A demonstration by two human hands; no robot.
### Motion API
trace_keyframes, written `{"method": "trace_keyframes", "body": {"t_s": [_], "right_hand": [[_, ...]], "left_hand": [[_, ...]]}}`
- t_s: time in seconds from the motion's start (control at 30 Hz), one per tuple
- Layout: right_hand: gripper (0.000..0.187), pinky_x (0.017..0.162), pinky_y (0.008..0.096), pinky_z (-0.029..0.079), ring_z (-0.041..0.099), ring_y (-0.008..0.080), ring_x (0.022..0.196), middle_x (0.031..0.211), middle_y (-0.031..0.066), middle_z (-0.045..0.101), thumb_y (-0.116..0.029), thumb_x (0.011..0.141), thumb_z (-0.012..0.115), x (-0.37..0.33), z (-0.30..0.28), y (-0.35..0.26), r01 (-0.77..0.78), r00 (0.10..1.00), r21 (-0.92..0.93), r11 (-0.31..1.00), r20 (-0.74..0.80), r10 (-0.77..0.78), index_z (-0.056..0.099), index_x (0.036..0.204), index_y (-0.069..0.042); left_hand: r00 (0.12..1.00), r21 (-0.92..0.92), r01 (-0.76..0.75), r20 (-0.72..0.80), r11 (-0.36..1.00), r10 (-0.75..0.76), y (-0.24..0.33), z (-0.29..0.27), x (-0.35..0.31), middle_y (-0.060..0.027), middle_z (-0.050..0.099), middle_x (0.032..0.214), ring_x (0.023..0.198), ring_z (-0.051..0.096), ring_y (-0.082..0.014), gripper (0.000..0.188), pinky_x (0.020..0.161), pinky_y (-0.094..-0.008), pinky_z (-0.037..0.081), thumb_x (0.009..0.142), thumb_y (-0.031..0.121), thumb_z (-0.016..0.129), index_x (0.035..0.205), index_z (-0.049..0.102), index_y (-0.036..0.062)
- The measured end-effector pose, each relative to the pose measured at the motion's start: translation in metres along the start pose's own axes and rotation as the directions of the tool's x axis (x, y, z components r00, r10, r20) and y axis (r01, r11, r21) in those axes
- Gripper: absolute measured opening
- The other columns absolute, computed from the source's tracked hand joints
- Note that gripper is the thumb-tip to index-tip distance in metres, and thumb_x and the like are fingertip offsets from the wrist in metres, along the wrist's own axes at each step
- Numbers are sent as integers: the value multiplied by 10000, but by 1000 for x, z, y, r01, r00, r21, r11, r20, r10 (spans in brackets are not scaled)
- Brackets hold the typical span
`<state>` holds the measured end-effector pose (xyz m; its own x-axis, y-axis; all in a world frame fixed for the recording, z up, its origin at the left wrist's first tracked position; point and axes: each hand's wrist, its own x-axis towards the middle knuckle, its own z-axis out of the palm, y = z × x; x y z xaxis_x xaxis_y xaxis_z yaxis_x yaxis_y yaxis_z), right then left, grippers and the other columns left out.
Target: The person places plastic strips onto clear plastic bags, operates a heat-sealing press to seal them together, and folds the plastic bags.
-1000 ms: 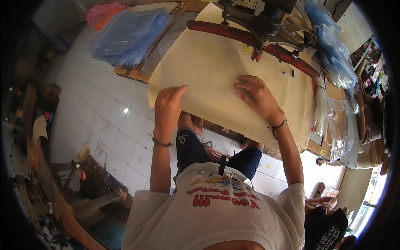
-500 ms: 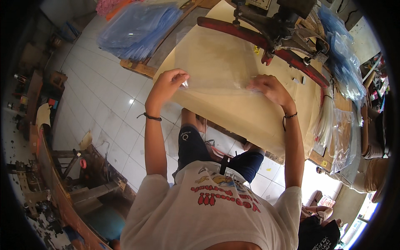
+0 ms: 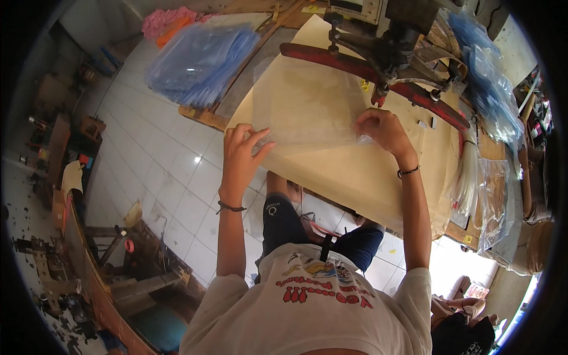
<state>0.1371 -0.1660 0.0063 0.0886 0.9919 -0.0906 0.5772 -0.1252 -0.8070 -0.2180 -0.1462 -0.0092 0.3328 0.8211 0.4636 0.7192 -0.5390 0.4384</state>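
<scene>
A clear plastic sheet (image 3: 313,133) lies on tan paper (image 3: 367,183) that covers the table, partly beneath the curved red bar (image 3: 325,58) of a machine. My left hand (image 3: 241,154) is at the sheet's near left corner, fingers spread, thumb and forefinger apart. Whether its fingertips touch the plastic is hard to tell. At the near right corner, my right hand (image 3: 383,131) pinches the sheet's edge between thumb and fingers. The sheet's far edge is faint against the paper.
Bluish plastic sheets (image 3: 201,62) are stacked at the table's far left. More bluish plastic (image 3: 488,77) is heaped at the right, near a bundle of pale strips (image 3: 466,171). The machine's dark metal head (image 3: 402,44) overhangs the table. Another person (image 3: 464,328) sits at lower right.
My left hand has gone from pinching the sheet's corner to spread fingers. My right hand still holds its corner. The whole view has shifted slightly.
</scene>
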Motion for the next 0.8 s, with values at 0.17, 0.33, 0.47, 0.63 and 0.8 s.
{"method": "trace_keyframes", "body": {"t_s": [0.17,0.33,0.47,0.63,0.8], "right_hand": [[164,713,301,528,672,149,723,820,62,746,-189,877,758,-1,-3,-5,141,989,-71,987,-46,-144,763,959,-48],[151,654,273,512,622,91,664,772,67,738,-151,913,726,-5,-3,-4,238,959,-149,960,-123,-257,769,987,-27],[164,706,328,541,706,208,747,858,110,762,-138,905,714,-13,0,-4,251,947,-167,953,-160,-278,759,1024,-35],[267,750,362,554,702,249,829,1044,114,744,-81,901,724,-41,-1,-6,407,870,-209,889,-206,-447,695,1162,-35],[208,782,374,538,662,272,865,991,118,682,-96,860,771,-69,-7,4,295,900,-253,921,-251,-357,705,1043,-24]], "left_hand": [[989,195,-55,148,979,26,12,-14,16,-57,575,1216,1151,486,-273,292,989,-420,380,866,250,773,1122,770,109],[958,428,-282,177,859,226,44,14,26,-81,581,1343,1266,495,-281,270,1040,-443,371,929,145,647,1174,743,83],[871,-136,-396,257,908,419,86,77,33,-107,557,1462,1375,489,-275,391,1124,-512,347,945,87,564,1327,647,93],[881,-116,-426,172,897,440,90,108,32,-102,530,1511,1428,452,-280,459,1173,-526,324,965,113,533,1422,565,111],[902,-172,-379,151,909,405,98,106,30,-99,554,1482,1384,488,-293,442,1151,-516,342,972,154,556,1412,590,148]]}}
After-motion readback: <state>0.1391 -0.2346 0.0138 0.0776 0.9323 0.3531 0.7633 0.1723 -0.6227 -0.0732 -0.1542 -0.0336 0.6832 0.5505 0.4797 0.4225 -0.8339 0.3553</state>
